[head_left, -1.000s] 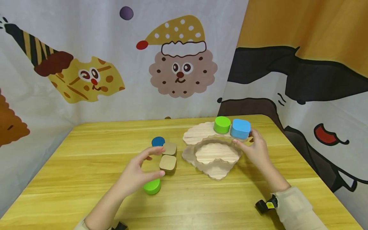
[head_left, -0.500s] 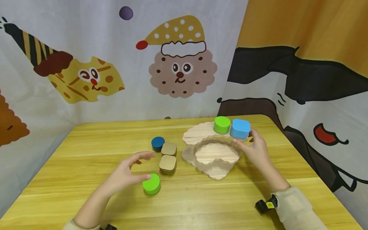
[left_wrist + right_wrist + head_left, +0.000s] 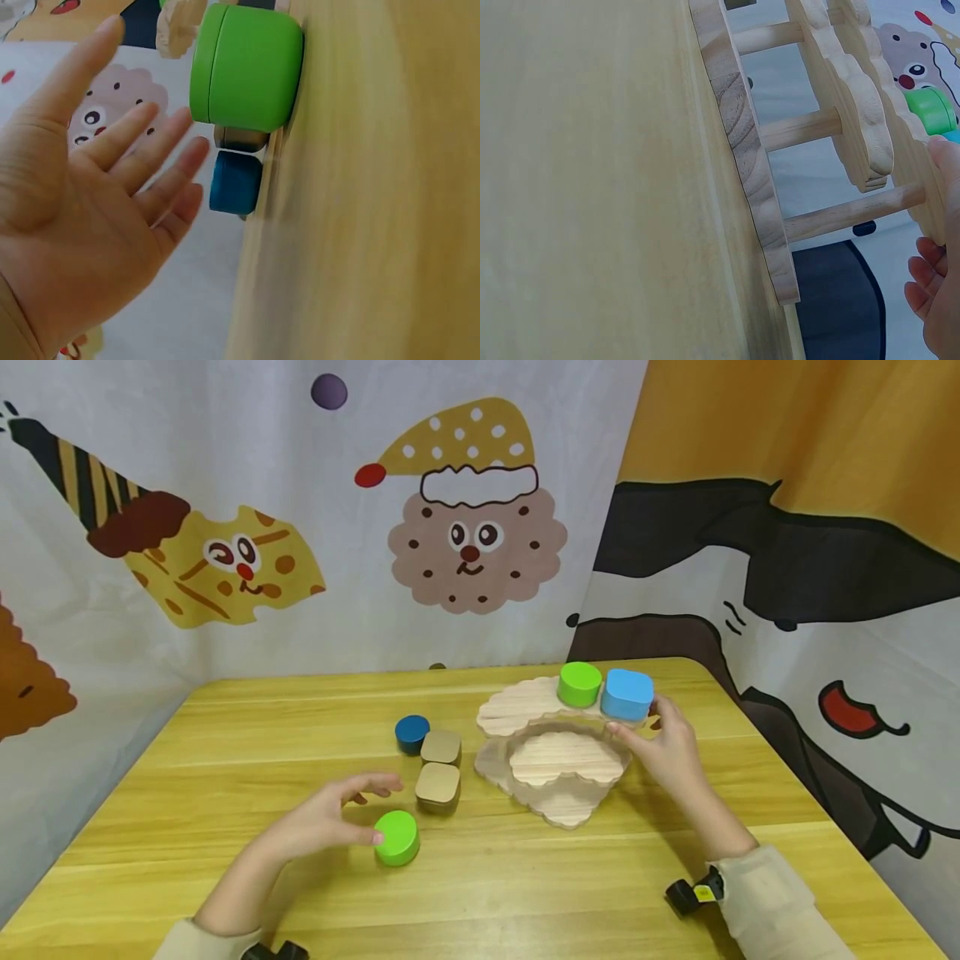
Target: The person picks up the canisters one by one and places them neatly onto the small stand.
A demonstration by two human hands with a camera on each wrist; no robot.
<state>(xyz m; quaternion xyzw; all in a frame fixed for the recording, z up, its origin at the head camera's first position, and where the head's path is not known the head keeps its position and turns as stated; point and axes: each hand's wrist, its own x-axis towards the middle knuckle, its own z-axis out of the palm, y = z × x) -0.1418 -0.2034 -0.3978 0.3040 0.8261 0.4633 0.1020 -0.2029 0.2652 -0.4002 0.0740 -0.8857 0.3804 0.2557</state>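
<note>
My left hand (image 3: 318,820), fingers spread, is beside a round green block (image 3: 397,838) on the table, its thumb tip at the block's left side. In the left wrist view the palm (image 3: 90,217) faces the camera, nothing in it. My right hand (image 3: 666,752) grips the right end of the upper tier of a scalloped wooden stand (image 3: 517,708), thumb above and fingers curled below. On that tier stand another round green block (image 3: 579,685) and a rounded blue block (image 3: 627,695). The right wrist view shows the stand's pegs (image 3: 855,214) joining its tiers to the base.
Two tan rounded-square blocks (image 3: 438,787) stand one behind the other between the left hand and the stand. A dark blue round block (image 3: 412,735) is just behind them. A curtain with cartoon prints (image 3: 345,610) hangs behind the wooden table (image 3: 525,902).
My left hand has drawn back from the tan blocks, leftward and toward me, to the near green block. The right hand keeps its grip on the stand. The blocks have stayed put.
</note>
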